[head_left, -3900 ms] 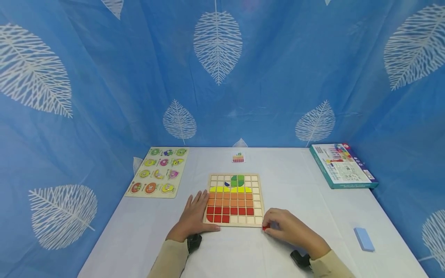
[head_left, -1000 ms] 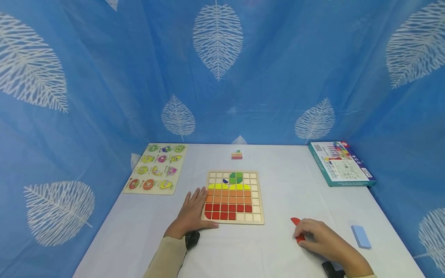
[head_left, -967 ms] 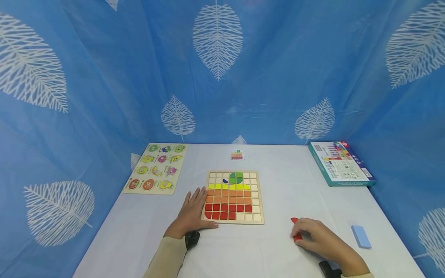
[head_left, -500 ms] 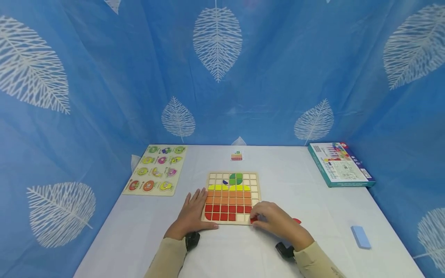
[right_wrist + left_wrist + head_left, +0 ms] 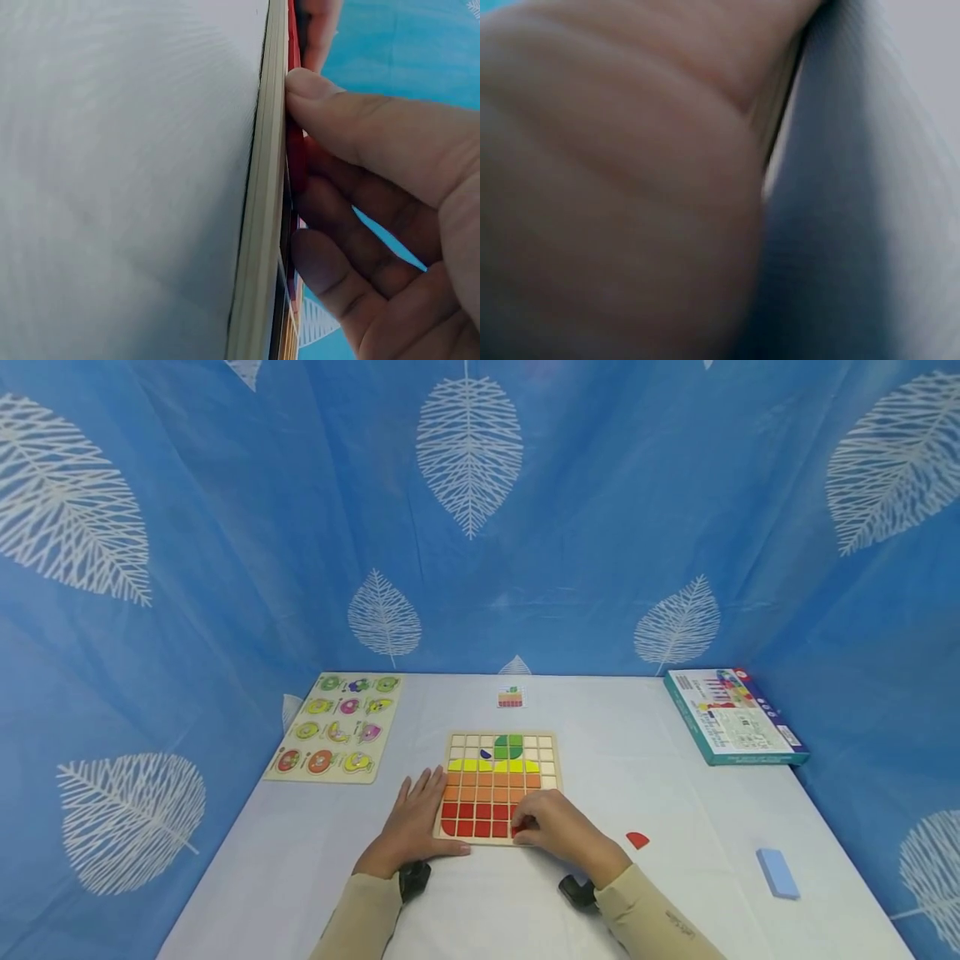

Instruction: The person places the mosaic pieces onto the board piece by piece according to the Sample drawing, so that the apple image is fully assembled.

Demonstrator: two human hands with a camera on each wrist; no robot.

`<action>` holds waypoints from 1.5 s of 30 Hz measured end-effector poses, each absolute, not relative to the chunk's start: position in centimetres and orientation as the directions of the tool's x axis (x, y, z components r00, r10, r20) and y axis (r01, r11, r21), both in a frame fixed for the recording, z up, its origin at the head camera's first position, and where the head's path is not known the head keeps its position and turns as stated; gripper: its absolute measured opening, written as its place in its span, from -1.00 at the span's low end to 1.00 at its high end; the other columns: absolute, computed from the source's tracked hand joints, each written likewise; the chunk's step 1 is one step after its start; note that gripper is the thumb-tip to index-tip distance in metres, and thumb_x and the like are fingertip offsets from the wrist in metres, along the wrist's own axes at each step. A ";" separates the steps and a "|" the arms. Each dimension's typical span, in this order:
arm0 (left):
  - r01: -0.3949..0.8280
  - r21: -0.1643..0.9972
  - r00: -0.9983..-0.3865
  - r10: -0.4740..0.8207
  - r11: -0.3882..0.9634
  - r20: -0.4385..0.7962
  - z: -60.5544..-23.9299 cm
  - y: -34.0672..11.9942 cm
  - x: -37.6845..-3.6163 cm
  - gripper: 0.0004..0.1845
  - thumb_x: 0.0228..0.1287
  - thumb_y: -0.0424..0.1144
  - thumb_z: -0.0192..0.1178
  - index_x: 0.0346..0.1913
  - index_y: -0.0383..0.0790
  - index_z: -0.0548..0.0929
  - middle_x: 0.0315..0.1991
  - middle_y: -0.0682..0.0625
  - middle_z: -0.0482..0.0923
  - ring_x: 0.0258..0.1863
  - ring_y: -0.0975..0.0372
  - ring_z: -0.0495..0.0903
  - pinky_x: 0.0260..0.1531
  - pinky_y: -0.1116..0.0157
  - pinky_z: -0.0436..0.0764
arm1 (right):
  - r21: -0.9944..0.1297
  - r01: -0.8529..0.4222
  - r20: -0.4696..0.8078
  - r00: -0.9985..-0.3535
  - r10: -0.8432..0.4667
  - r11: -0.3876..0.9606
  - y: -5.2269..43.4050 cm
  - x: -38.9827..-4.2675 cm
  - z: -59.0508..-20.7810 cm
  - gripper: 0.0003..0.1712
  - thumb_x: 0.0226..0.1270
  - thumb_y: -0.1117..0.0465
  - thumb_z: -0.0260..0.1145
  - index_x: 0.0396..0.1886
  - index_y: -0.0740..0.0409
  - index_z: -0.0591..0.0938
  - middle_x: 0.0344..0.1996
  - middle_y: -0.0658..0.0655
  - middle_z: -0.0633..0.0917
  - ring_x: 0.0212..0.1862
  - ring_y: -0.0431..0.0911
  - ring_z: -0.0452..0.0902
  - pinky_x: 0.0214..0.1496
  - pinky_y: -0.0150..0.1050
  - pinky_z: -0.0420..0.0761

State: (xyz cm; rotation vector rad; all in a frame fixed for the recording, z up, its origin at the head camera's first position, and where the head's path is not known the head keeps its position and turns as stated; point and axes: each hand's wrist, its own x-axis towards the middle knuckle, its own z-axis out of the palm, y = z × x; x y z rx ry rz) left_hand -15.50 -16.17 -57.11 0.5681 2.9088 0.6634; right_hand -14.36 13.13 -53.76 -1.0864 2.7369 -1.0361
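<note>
My right hand [image 5: 558,833]: fingers [image 5: 352,127] curled, thumb and fingertips pinching a small red tile [image 5: 517,832] at the near row of the wooden grid board [image 5: 551,777], the thumb tip against the board's near edge. My left hand [image 5: 415,822]: fingers straight and spread, lying flat on the tabletop [image 5: 645,760], fingertips touching the board's left edge; the left wrist view is filled by blurred skin and shows nothing further. Grid board: centre of the tabletop, just in front of me; green and one blue piece near its top, a yellow row below them, then orange rows, then red rows; far row and right column bare. One loose red rounded piece [image 5: 637,840]: on the tabletop, right of my right hand, apart from it. Light blue block [image 5: 776,874]: further right, near the edge. Teal box [image 5: 732,717]: far right corner, lying flat. Small pattern card [image 5: 511,697]: beyond the board. Fruit peg puzzle [image 5: 337,727]: far left. Blue leaf-print cloth [image 5: 225,527]: behind and on both sides.
</note>
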 end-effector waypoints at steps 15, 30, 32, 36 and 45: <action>0.338 0.434 -0.924 0.382 0.835 -0.016 -56.9 -16.2 -15.4 0.44 -0.14 0.45 0.54 0.67 -0.33 0.12 0.65 -0.21 0.08 0.64 -0.11 -0.05 0.55 -0.20 -0.21 | -0.559 -0.615 0.224 -0.758 -0.613 0.556 13.1 -14.0 -54.0 -0.84 0.20 0.34 0.64 -0.32 0.02 0.82 -0.34 -0.19 0.74 -0.23 -0.31 0.60 -0.13 -0.25 0.69; 0.349 0.448 -0.922 0.387 0.823 0.007 -57.1 -16.3 -15.3 0.46 -0.15 0.46 0.54 0.68 -0.31 0.10 0.66 -0.20 0.07 0.64 -0.10 -0.07 0.55 -0.19 -0.22 | -0.560 -0.560 0.312 -0.825 -0.470 0.611 17.8 -13.1 -52.8 -0.81 0.28 0.44 0.52 -0.18 0.12 0.80 -0.16 -0.05 0.78 -0.05 -0.14 0.69 -0.02 -0.10 0.73; 0.342 0.451 -0.924 0.383 0.824 0.001 -57.2 -16.3 -15.3 0.46 -0.15 0.47 0.54 0.68 -0.29 0.09 0.66 -0.19 0.05 0.65 -0.09 -0.08 0.55 -0.18 -0.23 | -0.556 -0.539 0.302 -0.840 -0.450 0.633 19.6 -13.1 -52.7 -0.75 0.25 0.49 0.50 -0.16 0.12 0.80 -0.12 -0.04 0.78 -0.01 -0.08 0.70 0.01 -0.06 0.72; 0.338 0.456 -0.925 0.380 0.823 0.000 -57.5 -16.3 -15.3 0.47 -0.18 0.48 0.54 0.68 -0.30 0.10 0.66 -0.20 0.06 0.65 -0.09 -0.08 0.55 -0.19 -0.22 | -0.564 -0.462 0.225 -0.883 -0.411 0.684 23.1 -12.7 -52.6 -0.65 0.20 0.57 0.44 -0.14 0.09 0.79 -0.04 -0.03 0.77 0.10 0.04 0.67 0.16 0.07 0.66; 0.334 0.451 -0.925 0.379 0.827 -0.009 -57.2 -16.2 -15.3 0.47 -0.16 0.48 0.54 0.69 -0.29 0.09 0.67 -0.18 0.04 0.65 -0.07 -0.10 0.55 -0.17 -0.24 | -0.556 -0.353 0.101 -0.928 -0.360 0.752 28.2 -10.5 -52.6 -0.68 0.16 0.46 0.54 -0.15 0.03 0.80 -0.07 -0.05 0.75 0.07 0.07 0.67 0.16 0.14 0.64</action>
